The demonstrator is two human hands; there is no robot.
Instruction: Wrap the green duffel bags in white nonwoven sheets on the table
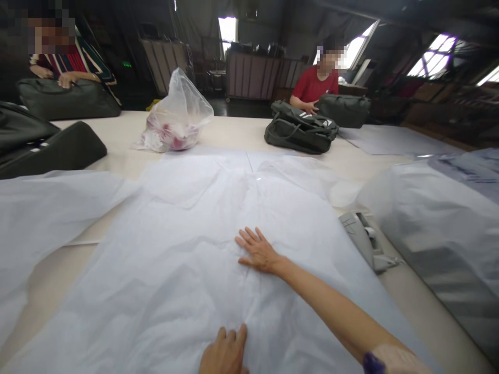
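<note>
A clear bag [175,117] stands on the table [241,132], left of a black pack [298,130]. Beyond, a person in red [317,83] is at a dark bag [346,110]. At left, a person in stripes [74,56] is behind another bag [70,101]. A grey device [360,239] lies at right.

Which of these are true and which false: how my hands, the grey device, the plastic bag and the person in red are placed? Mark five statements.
1. The right hand lies spread on the white material. True.
2. The left hand grips the grey device. False: it is at the white material.
3. The grey device is right of both hands. True.
4. The plastic bag lies flat. False: it bulges upward.
5. The person in red is across the table. True.
</note>
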